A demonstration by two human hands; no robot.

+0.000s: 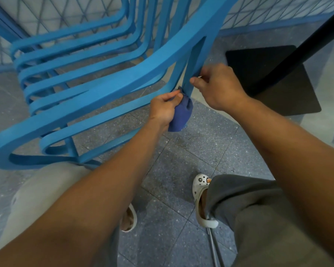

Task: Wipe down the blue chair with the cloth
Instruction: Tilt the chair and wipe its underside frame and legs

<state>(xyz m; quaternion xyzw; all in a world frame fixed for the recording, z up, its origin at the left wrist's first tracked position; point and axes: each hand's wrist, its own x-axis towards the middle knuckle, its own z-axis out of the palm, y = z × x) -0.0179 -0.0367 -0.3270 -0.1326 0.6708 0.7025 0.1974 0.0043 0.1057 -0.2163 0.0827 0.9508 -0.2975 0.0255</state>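
Blue slats are filling most of your view, and the blue chair (96, 81) is running off the top and left edges, so you are not seeing its whole back or all of its legs. The foot of the leg you are working on is hiding behind the cloth (180, 115), and your right fingertips are hiding behind that same leg.

Your left hand (165, 107) is gripping the dark blue cloth, thumb and fingers curled round it, bunching it against the lower part of the chair leg just below where the seat rail is meeting it. The cloth is hanging down beneath your fist. Your right hand (218, 87) is curling round the same leg a little higher up, thumb on the near face, holding it.

Speckled grey floor tiles (181, 162) are lying under everything. A black table base (274, 78) is sitting just right of the leg, close behind your right hand, with its dark post slanting up to the corner. Your white clog (201, 197) is standing below, and a blue lattice wall (278, 10) is standing behind the chair.
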